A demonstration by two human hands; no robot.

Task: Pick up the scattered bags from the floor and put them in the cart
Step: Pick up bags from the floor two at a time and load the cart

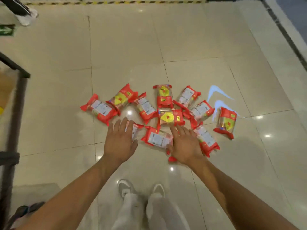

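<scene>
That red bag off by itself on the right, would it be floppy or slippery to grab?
Probably crinkly, not floppy: the bag looks plump, with flat sealed ends that should pinch easily. Its shiny film may be slippery. On the glossy floor it would likely slide rather than roll if pushed, since it lies flat.

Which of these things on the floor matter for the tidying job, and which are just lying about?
For the job: scattered red bags; left hand and right hand, both open over them; black frame at left, perhaps the cart.
Just there: green floor sign; striped tape; another person's shoe; blue-white light patch.
</scene>
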